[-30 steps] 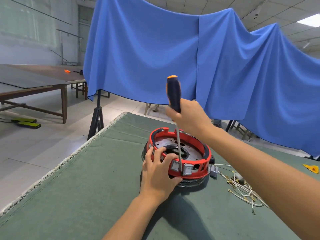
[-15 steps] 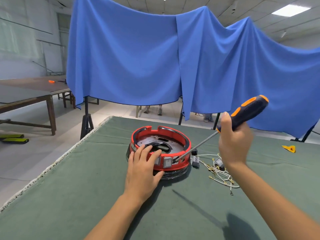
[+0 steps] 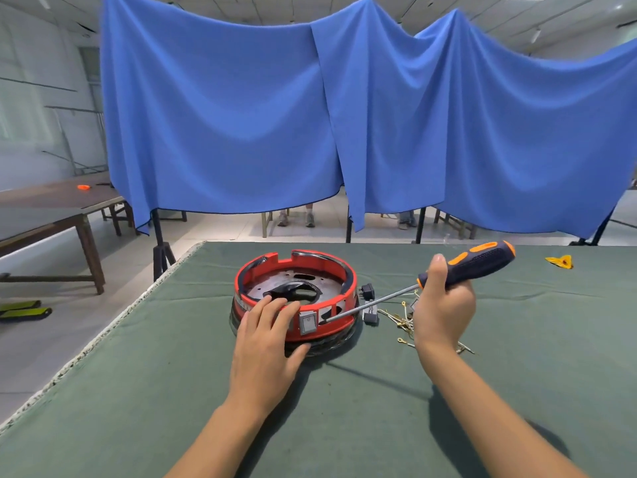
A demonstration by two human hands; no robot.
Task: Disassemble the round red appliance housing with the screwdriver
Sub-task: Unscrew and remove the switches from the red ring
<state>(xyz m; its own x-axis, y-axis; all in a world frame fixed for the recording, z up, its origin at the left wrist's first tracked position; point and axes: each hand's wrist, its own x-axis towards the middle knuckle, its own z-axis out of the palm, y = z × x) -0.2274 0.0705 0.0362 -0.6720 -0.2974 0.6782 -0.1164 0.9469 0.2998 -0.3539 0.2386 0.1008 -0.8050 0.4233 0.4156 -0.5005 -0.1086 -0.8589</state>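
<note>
A green-covered counter (image 3: 517, 357) carries a tangle of pale wires with small metal terminals (image 3: 401, 319) and, well apart near its far right edge, a yellow scrap (image 3: 560, 262), perhaps plastic. Behind hangs a blue cloth (image 3: 344, 115); a brown wooden table (image 3: 51, 215) stands at left.

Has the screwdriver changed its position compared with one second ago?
Yes. The screwdriver stood upright over the red housing; now it slants, handle out to the housing's right, tip at its side wall.

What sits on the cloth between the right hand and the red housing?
In the head view, between the right hand and the red housing lie small black connector blocks and loose wire ends; the screwdriver shaft spans above them.
</note>
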